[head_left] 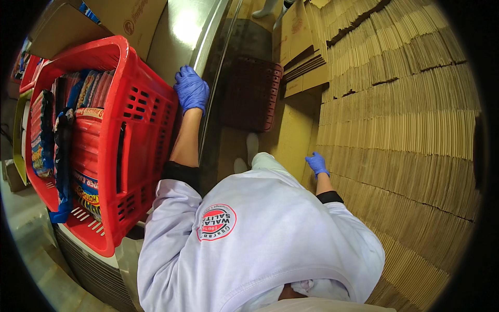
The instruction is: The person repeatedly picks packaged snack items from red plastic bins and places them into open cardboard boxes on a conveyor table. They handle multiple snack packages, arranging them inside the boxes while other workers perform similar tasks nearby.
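Observation:
My left hand (192, 90), in a blue glove, rests on the edge of a steel counter (179, 39), its slightly bent fingers on the metal. Close beside it on the left stands a red plastic basket (150, 112) with slotted sides. Inside are several plastic-wrapped packs of red hotdogs (87, 138), some with blue wrapping. My right hand (317, 165), also gloved in blue, hangs low at my right side. Its fingers are loosely apart with nothing visible in them. Nearest to it are stacks of flattened cardboard boxes (395, 130).
Cardboard boxes (119, 21) stand behind the basket. A dark red slotted crate (254, 93) is low down, ahead of me. Beyond it are another person's white boots (265, 9). Folded cardboard (299, 31) leans beside the tall stacks on the right.

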`<state>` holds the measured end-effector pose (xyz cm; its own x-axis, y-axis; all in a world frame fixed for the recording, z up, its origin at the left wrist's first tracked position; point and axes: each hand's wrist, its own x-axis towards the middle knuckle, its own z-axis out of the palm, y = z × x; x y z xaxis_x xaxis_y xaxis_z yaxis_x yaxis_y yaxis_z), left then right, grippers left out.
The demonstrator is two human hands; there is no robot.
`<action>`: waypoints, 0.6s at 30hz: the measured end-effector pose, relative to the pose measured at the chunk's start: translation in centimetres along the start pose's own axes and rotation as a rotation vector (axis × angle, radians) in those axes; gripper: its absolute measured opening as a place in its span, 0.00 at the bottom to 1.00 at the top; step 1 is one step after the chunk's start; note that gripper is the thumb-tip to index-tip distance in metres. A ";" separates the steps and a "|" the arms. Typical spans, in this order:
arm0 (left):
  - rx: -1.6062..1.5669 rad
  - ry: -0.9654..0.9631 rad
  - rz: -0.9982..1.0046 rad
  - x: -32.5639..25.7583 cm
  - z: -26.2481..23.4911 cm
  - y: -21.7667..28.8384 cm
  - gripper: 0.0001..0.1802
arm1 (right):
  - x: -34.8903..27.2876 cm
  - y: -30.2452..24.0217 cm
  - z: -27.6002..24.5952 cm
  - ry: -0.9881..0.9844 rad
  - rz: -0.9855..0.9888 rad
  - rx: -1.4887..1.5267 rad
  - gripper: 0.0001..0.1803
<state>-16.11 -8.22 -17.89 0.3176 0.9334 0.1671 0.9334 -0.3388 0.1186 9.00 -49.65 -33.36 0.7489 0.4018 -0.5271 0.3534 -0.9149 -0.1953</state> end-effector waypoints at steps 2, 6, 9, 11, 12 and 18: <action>-0.003 0.075 0.041 -0.2 0.0 -0.2 0.24 | 1.1 1.1 -1.0 0.011 0.009 -0.039 0.35; -0.130 0.159 0.094 -0.5 0.7 -0.9 0.25 | 2.9 1.1 -2.8 -0.003 0.048 -0.070 0.29; -0.195 0.104 0.124 -0.3 0.8 -1.3 0.26 | 5.1 0.3 -3.3 -0.135 0.054 -0.128 0.26; -0.222 0.051 0.110 -0.2 0.7 -1.2 0.25 | 6.6 -0.7 -3.6 -0.156 0.012 -0.123 0.25; -0.214 0.039 0.098 0.0 1.3 -1.2 0.24 | 7.4 -1.2 -4.0 -0.129 -0.004 -0.081 0.26; -0.167 0.028 0.051 0.3 1.5 -0.8 0.25 | 8.5 -7.8 -8.2 0.221 -0.228 0.079 0.28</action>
<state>-16.49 -7.46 -19.38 0.3568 0.9117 0.2036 0.8746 -0.4026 0.2703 17.18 -38.76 -29.54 0.7618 0.5880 -0.2719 0.4881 -0.7970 -0.3559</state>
